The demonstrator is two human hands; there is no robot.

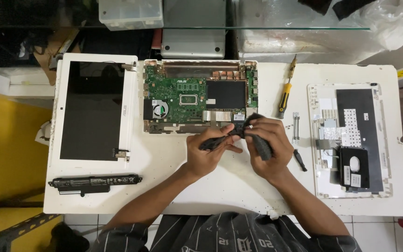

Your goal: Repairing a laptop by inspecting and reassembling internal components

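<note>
- Left hand (207, 151) is closed around one end of a black speaker/cable assy (233, 135); right hand (267, 148) is closed around the other end, incl. a black strip hanging down by the palm. The part is held in the air between both hands, just in front of the open laptop base (200, 95), above the white table (239, 186).
- Risk: the thin cable between the two black ends looks taut-ish; pulling the hands apart could snap a wire or tear it from its plug. Can't tell if any lead is still attached to the board.
- Risk: the hands hover right over the front edge of the exposed motherboard (183, 91); a slip or dropped part could hit the fan (160, 110) or small components.
- Risk: bare hands near a bare PCB, no wrist strap visible, so static discharge is possible.
- Risk: loose bits near the right hand, i.e. a small black piece (300, 159) and a metal bracket (295, 126), could get knocked off the table by the forearm.
- Yellow-handled screwdriver (285, 93) lies near the base's right side; could roll if bumped.
- Battery (94, 181) sits close to the table's front-left edge, screen panel (92, 109) behind it; keyboard cover w/ drive (350, 144) sits at far right, well apart from the hands.
</note>
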